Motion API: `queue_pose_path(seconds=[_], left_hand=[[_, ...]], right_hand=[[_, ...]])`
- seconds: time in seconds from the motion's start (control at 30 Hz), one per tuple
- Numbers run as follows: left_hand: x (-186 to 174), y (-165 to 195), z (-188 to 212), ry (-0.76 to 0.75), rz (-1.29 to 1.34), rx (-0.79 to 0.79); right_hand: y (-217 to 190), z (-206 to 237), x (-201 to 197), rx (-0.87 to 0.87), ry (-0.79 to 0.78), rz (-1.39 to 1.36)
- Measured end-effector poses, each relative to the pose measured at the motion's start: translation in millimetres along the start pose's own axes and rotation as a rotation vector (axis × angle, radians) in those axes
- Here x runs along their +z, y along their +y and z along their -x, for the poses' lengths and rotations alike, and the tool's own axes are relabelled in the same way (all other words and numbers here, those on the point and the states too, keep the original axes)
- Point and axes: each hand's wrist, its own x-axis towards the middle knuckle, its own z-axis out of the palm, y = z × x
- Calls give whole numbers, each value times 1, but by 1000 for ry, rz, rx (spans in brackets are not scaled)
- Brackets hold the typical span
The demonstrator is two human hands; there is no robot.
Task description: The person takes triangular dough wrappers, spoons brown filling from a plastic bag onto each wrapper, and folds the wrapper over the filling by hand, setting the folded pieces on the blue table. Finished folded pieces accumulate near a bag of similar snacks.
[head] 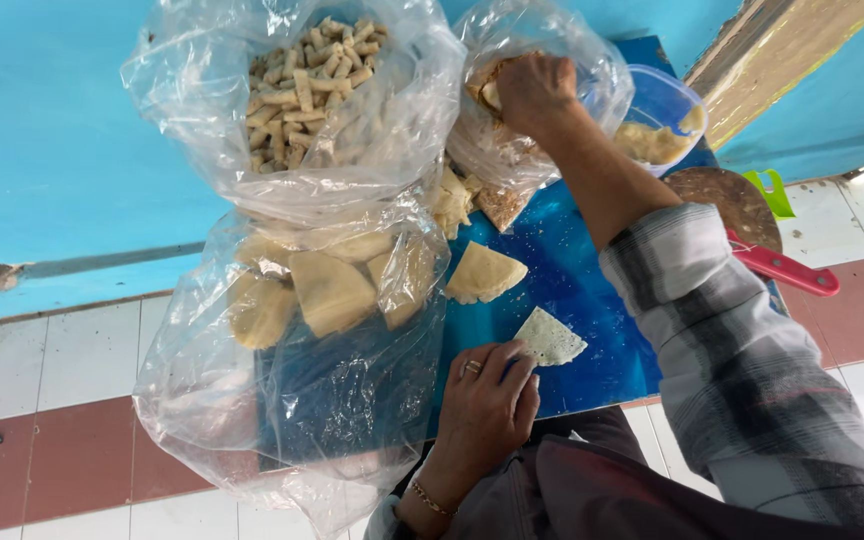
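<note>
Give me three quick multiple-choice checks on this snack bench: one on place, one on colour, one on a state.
1. Where is the right hand?
A. Inside the clear bag at the far end
B. On the red-handled tool
C. In the lap

2. What colour is the board?
A. Green
B. Blue
C. White

3. The small wrapper piece by the left hand is:
A. Rolled up
B. Lying flat
C. Bagged

Answers: 1 A, the hand is reaching into the bag's mouth. 2 B, its bare surface shows blue. 3 B, it lies spread out, with the fingertips at its edge.
</note>
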Motion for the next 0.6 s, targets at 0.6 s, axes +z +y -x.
queue_pose_path(seconds=[0.6], left_hand=[[2,-1,1,-13,-12,-7]], right_hand=[[16,72,0,105,472,-338]])
